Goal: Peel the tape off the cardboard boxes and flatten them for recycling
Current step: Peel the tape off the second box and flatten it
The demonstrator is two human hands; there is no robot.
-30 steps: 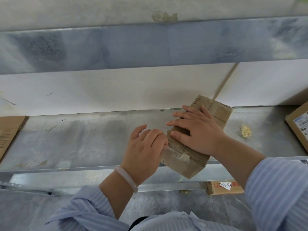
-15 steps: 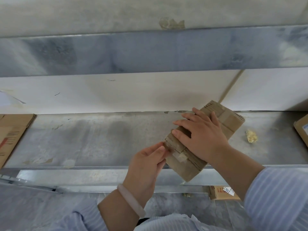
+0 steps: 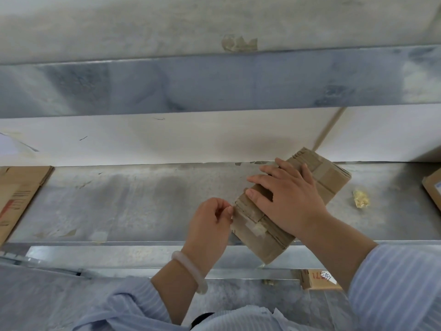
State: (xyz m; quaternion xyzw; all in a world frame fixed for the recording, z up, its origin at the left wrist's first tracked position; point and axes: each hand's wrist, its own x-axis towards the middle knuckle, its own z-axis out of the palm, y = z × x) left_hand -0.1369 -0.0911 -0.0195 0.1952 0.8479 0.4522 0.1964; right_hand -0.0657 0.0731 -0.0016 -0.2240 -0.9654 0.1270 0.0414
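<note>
A small brown cardboard box (image 3: 333,179), folded flat, lies slantwise on the metal shelf (image 3: 131,199), its near corner hanging over the front edge. My right hand (image 3: 286,199) lies flat on its middle with fingers spread and pins it down. A strip of clear tape (image 3: 253,226) crosses the box's near end. My left hand (image 3: 210,225), with a pale bangle on the wrist, pinches thumb and forefinger together at the box's left edge, where the tape ends. The pinched bit is too small to see clearly.
A crumpled ball of tape (image 3: 360,199) sits on the shelf right of the box. A flat cardboard sheet (image 3: 16,194) lies at the far left, and another box's corner (image 3: 433,189) shows at the right edge. Below the shelf lies a labelled cardboard piece (image 3: 319,279).
My left hand came off the box's end, dropped below its edge, then rose to pinch at its left edge. My right hand stayed pressed on the box.
</note>
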